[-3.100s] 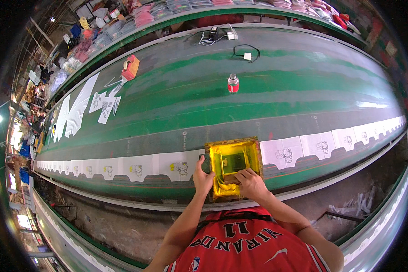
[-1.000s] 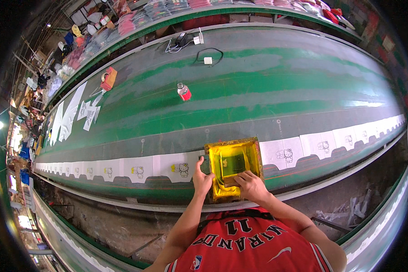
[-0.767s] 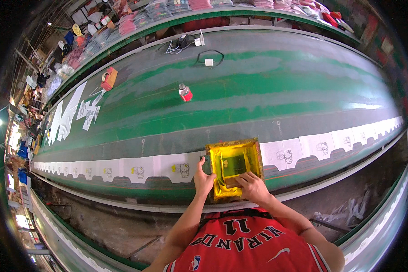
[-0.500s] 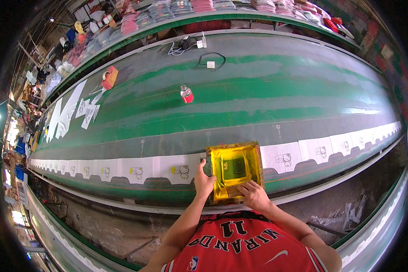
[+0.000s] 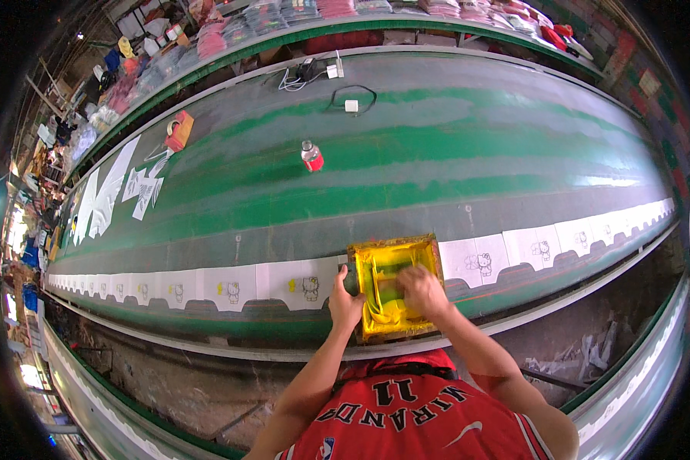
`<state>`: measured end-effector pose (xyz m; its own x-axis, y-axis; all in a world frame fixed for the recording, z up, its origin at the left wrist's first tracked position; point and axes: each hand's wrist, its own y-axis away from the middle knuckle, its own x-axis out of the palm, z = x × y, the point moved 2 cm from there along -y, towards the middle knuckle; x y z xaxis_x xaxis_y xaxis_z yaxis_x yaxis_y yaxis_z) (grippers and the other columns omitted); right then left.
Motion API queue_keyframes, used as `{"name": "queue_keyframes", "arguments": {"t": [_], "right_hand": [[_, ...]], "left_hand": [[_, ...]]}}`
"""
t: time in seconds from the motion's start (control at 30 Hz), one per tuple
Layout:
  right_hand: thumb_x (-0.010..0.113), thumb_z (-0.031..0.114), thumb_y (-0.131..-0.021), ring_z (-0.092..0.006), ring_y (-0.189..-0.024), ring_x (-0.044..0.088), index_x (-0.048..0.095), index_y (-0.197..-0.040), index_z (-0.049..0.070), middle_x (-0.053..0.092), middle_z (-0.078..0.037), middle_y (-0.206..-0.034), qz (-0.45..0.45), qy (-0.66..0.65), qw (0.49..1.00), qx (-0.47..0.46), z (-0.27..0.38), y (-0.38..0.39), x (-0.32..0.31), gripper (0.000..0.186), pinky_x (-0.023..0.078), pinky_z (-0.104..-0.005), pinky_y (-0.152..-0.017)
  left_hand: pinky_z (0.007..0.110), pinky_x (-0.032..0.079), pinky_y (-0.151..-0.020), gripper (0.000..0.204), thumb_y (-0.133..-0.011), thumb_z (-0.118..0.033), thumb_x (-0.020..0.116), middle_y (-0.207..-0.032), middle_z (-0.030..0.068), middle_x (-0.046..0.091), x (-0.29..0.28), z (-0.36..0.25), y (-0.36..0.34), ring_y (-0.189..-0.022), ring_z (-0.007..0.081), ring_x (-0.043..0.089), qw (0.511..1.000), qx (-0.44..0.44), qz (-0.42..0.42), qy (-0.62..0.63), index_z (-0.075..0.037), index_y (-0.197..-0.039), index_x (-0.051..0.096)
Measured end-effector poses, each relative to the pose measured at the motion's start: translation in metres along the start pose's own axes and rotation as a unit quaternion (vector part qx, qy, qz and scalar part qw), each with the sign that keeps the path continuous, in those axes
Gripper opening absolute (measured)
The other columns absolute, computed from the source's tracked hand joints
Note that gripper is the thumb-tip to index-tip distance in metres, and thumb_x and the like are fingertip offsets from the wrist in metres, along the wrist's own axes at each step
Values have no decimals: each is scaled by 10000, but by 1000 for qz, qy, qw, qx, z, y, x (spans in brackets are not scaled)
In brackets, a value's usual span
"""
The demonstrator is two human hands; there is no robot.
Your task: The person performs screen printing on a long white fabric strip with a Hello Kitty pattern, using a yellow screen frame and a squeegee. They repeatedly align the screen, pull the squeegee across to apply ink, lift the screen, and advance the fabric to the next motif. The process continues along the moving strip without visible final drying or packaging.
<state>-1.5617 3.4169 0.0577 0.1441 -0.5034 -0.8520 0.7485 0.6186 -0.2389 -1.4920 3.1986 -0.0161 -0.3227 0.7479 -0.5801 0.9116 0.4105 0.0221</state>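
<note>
A screen-printing frame (image 5: pixel 399 335) with a brown, ink-stained rim lies on the near strip of the long green table. Thick yellow ink (image 5: pixel 391 313) coats its inner walls and is heaped at the near side of the mesh. My left hand (image 5: pixel 347 300) grips the frame's left side, thumb pointing away from me. Inside the frame my right hand (image 5: pixel 424 291) is closed on a squeegee (image 5: pixel 388 284), mostly hidden by fingers and ink. White printed pieces (image 5: pixel 226 287) run in a row to both sides; those left of the frame bear yellow patches beside the cartoon outline.
Farther back on the table (image 5: pixel 437 161) stand a bottle with a red label (image 5: pixel 311 156), a white plug with a black cable (image 5: pixel 351 106) and a tape dispenser (image 5: pixel 179 132). White scraps (image 5: pixel 142 188) lie at the left. Stacked bundles (image 5: pixel 337 8) fill the far shelf.
My right hand has moved away from me, from the frame's near side to its middle, with the squeegee. Yellow ink now lies heaped at the near side. My left hand keeps its hold.
</note>
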Motion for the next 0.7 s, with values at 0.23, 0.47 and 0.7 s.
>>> {"name": "queue_keyframes", "arguments": {"t": [0.23, 0.47, 0.7], "right_hand": [[793, 141, -741, -331, -986, 689, 714, -1108, 44, 719, -114, -1060, -27, -18, 998, -57, 12, 70, -17, 388, 593, -423, -880], [770, 76, -741, -337, -980, 689, 716, -1081, 36, 718, -123, -1050, -40, -13, 998, -35, -59, 101, -88, 346, 598, -429, -869], [728, 47, -738, -347, -996, 677, 717, -1064, 36, 710, -126, -1042, -41, -18, 999, -19, -146, 154, -143, 327, 589, -442, -880]], "left_hand": [[428, 553, -918, 834, -778, 20, 762, -1480, 171, 636, -3, -33, 5, -1004, 320, 751, 993, -70, 17, 94, -77, -1557, 484], [394, 561, -941, 817, -797, 37, 749, -1459, 189, 645, 80, -98, 25, -1141, 307, 728, 986, -46, 10, 161, -67, -1561, 478], [364, 575, -820, 799, -810, 33, 742, -1559, 145, 576, 190, -147, 48, -847, 248, 761, 995, 41, -26, 85, -80, -1550, 460]]}}
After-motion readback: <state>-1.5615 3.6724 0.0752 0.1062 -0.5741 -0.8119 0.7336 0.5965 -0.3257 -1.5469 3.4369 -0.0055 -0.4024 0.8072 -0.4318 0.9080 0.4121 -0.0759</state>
